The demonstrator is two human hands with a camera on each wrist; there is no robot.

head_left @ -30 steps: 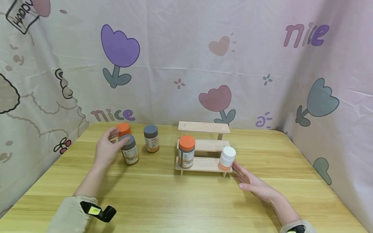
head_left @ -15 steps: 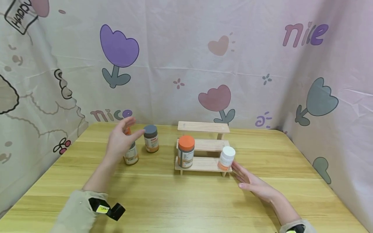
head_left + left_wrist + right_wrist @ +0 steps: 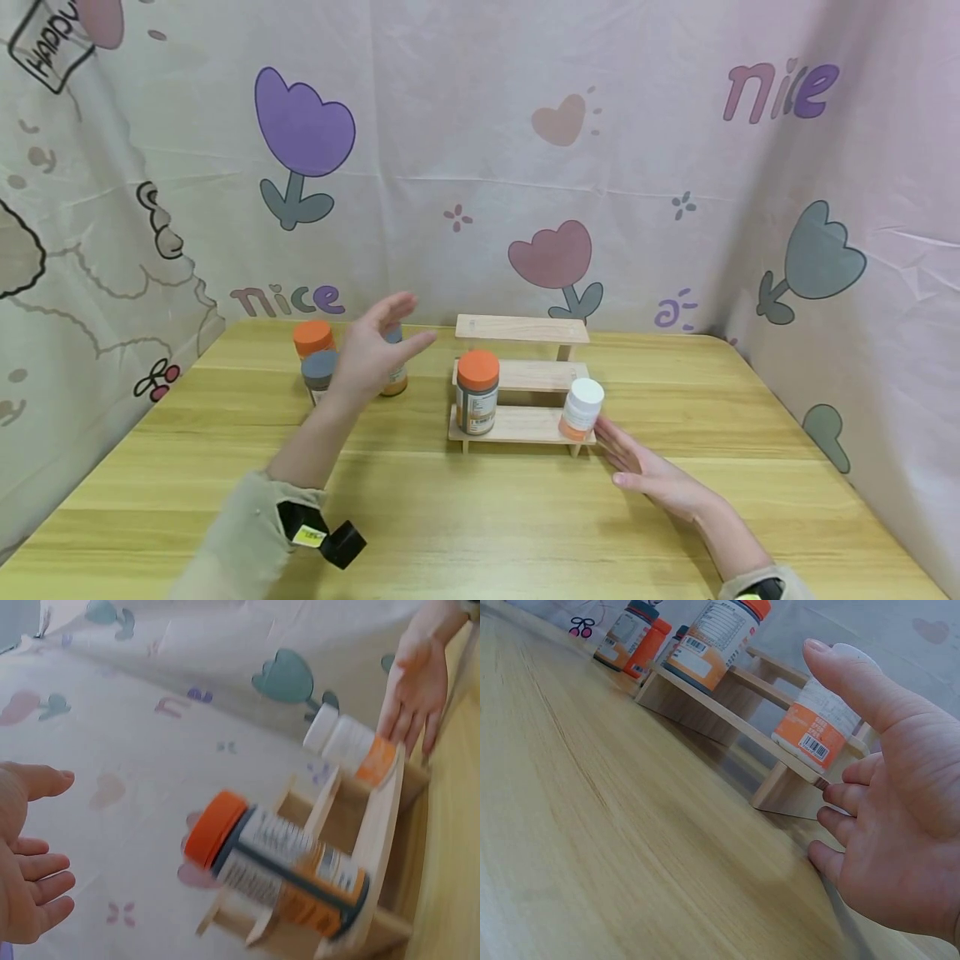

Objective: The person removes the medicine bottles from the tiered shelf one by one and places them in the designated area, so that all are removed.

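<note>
My left hand [image 3: 375,354] is raised over the left half of the table, thumb and fingers spread, nothing in it. It overlaps a grey-capped supplement bottle [image 3: 395,379] in the head view. In the left wrist view, an orange-capped bottle [image 3: 289,862] stands on the rack ahead of that hand. My right hand [image 3: 660,482] has its fingers extended at the right end of the small wooden rack [image 3: 522,423], fingertips right by its lowest step. A white-capped bottle [image 3: 582,408] with an orange band stands on that step, close to those fingertips. The orange-capped bottle [image 3: 477,393] occupies the step's left end.
Left of my left hand stand another orange-capped bottle [image 3: 313,337] and a second grey-capped one [image 3: 318,371], partly hidden by the forearm. The rack's two upper steps [image 3: 522,328] hold nothing. A printed cloth [image 3: 450,125] hangs behind the wooden table [image 3: 480,517].
My left hand has moved right from beside the left orange-capped and grey-capped bottles, past them, to in front of the other grey-capped bottle. The right hand and rack have stayed put.
</note>
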